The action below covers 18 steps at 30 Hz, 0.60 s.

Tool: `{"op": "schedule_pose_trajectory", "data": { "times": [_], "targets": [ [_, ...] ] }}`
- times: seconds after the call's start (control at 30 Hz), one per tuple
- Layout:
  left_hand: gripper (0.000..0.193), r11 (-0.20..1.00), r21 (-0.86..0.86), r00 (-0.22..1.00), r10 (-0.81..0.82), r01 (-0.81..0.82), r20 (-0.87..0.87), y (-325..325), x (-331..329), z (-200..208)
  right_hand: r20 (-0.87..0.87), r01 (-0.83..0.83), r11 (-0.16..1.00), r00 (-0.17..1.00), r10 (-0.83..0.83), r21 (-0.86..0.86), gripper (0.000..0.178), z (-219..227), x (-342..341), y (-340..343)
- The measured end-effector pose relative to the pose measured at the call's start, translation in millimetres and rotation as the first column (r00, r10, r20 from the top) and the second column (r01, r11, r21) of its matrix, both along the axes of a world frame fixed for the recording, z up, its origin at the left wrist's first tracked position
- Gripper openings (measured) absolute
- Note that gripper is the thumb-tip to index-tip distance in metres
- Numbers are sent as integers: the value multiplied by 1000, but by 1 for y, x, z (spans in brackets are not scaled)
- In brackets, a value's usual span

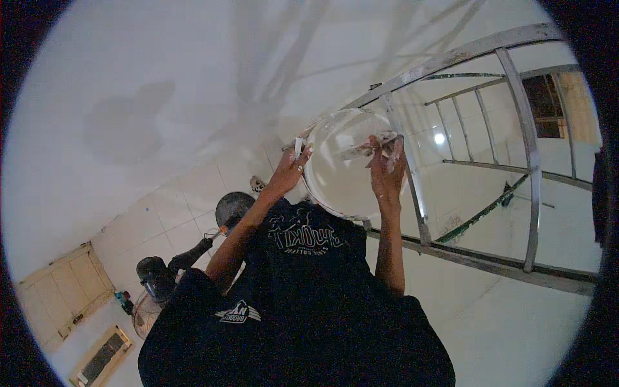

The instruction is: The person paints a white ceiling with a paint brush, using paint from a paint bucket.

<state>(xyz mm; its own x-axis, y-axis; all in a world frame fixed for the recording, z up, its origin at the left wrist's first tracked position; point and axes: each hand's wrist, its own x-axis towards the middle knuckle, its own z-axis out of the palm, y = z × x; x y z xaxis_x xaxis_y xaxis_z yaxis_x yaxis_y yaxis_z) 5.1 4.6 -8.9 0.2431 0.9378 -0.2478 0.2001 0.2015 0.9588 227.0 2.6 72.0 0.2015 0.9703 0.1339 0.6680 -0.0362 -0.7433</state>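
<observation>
From above a dark printed T-shirt (303, 322), one head-worn fisheye is looking steeply down, facing the left hand (288, 173) and right hand (387, 174) from near, its width taking in a metal ladder (528, 138).

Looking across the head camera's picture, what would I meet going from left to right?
Tan panelled door → black object → round dark disc → left hand at the left edge of the white bucket → right hand over the bucket's right part → most of the metal ladder
</observation>
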Motion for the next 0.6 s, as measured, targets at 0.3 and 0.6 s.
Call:
{"op": "schedule_pose_trajectory", "data": {
  "times": [0.3, 0.6],
  "targets": [
    [39, 999, 52, 990, -11, 4, 138, 0, -1, -20, 32, -129, 990, 991, 131, -57, 43, 24, -26, 53],
    [45, 979, 205, 999, 0, 8, -40, 1, -3, -17, 254, -424, 886, 892, 373, 186, 44, 12, -40, 97]
  ]
}}
